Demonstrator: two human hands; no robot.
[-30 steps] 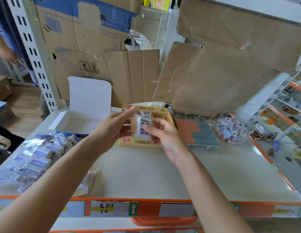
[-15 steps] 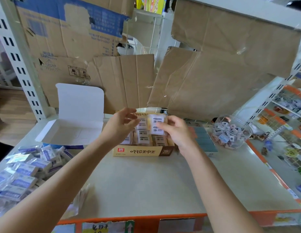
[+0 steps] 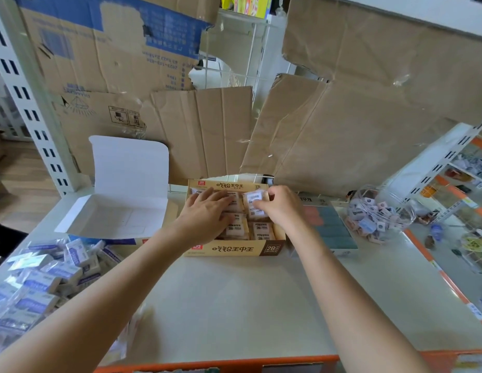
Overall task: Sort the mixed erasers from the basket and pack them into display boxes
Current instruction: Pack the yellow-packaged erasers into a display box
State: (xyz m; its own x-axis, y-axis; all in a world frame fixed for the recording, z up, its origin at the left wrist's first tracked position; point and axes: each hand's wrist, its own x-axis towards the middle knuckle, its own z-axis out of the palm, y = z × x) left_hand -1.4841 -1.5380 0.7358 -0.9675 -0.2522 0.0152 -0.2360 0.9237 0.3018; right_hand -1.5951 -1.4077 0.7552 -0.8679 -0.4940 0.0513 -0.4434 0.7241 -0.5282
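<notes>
Head camera: pale shelf top (image 3: 234,305), cardboard sheets (image 3: 342,135) walling the back. Left hand (image 3: 204,214) lies flat on packed erasers (image 3: 235,229) in the tan display box (image 3: 231,249) at centre; right hand (image 3: 284,210) pinches a wrapped eraser (image 3: 253,198) over its far-right corner. Blue-labelled erasers (image 3: 43,278) heap lower left.

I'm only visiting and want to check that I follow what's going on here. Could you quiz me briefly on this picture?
1. True or false: the left hand lies flat on the packed erasers in the tan display box.
2. What does the right hand pinch? A: a wrapped eraser; B: a pen; C: a coin.
3. Fill the gap: the open white box stands to the person's ____ of the tan display box.
Key: 1 true; 2 A; 3 left.
</notes>
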